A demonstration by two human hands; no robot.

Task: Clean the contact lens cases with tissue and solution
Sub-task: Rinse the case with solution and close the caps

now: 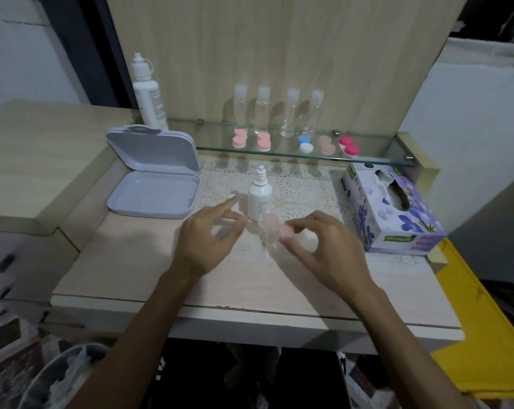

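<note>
My right hand (pixel 323 249) pinches a pale pink contact lens case (pixel 274 228) above the table, blurred by motion. My left hand (pixel 211 234) hovers just left of it with fingers spread and loosely bent, holding nothing that I can make out. A small white solution bottle (pixel 259 196) stands uncapped right behind the hands. A floral tissue box (pixel 397 208) sits to the right. Several more lens cases lie on the glass shelf (pixel 376 160): pink ones (pixel 239 141), a blue and white one (pixel 305 144), a peach one (pixel 326 145) and a red one (pixel 349 147).
An open grey plastic box (pixel 154 184) lies at the left. A tall white bottle (pixel 148 95) stands behind it. Several clear bottles (pixel 261 110) line the shelf. A lace mat (pixel 297 184) covers the table. A bin with a bag (pixel 64 376) sits below left.
</note>
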